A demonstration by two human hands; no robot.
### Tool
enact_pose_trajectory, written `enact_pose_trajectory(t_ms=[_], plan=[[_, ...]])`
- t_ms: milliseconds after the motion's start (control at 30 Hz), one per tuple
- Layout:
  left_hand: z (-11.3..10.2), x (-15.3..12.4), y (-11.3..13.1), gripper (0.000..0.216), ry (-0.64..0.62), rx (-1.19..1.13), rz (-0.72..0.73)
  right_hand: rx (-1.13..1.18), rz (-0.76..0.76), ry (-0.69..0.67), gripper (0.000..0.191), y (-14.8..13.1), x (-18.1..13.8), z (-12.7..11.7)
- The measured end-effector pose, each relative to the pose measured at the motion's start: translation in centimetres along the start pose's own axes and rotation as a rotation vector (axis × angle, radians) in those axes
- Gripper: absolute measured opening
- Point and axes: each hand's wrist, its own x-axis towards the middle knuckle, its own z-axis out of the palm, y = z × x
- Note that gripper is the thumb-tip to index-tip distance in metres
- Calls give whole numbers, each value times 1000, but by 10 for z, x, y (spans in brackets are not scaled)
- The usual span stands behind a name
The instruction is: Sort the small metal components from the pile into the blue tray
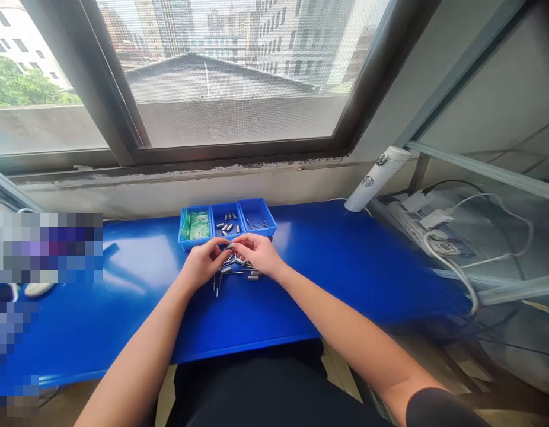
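My left hand (pixel 203 261) and my right hand (pixel 260 254) meet over the blue table, just in front of a blue parts tray. Between their pinched fingertips is a small silver metal cylinder (pixel 230 245), partly covered by the fingers. Below the hands lies a loose pile of thin metal rods (pixel 217 284) and short silver cylinders (pixel 253 277). The blue three-compartment tray (pixel 274 228) holds green-tinted plastic bags (pixel 198 225) on the left, several short cylinders (pixel 227 228) in the middle and a few thin rods (pixel 258 224) on the right.
A white bottle (pixel 376 181) stands at the back right of the blue table (pixel 337 261). Power strips and white cables (pixel 439 231) lie beyond the right edge. The window wall (pixel 168 190) bounds the back. At the left, a blurred-out area hides part of the table.
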Motion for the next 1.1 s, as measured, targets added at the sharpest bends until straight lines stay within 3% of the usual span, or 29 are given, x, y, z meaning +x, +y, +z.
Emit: enact_pose_trajectory(t_ms=[1100], plan=[[-1,0,1,27,-6,6,-9,-21,-21,5,37,2,-1,1]])
